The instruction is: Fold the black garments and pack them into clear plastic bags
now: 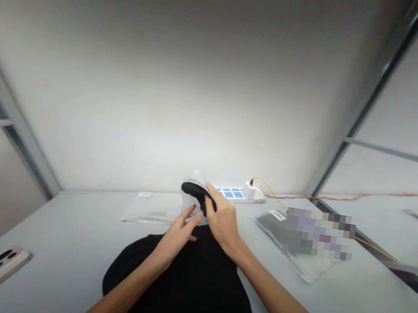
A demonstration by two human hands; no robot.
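A black garment [209,287] lies spread on the table below my hands, its lower part running out of view at the bottom. My right hand [222,216] pinches the raised black band at the garment's top, which looks like a collar. Behind and inside that band shows a translucent whitish sheet [188,203]. Just left of it, my left hand [177,238] hovers over the garment with fingers apart, the fingertips near the sheet. Whether those fingertips touch the sheet I cannot tell.
A flat clear bag [145,215] lies behind the garment. A white power strip [234,194] with a plugged-in adapter [250,190] sits by the wall. On the right is a bagged grey item [280,230], partly pixelated. A phone [0,266] lies front left. Metal frame posts flank the table.
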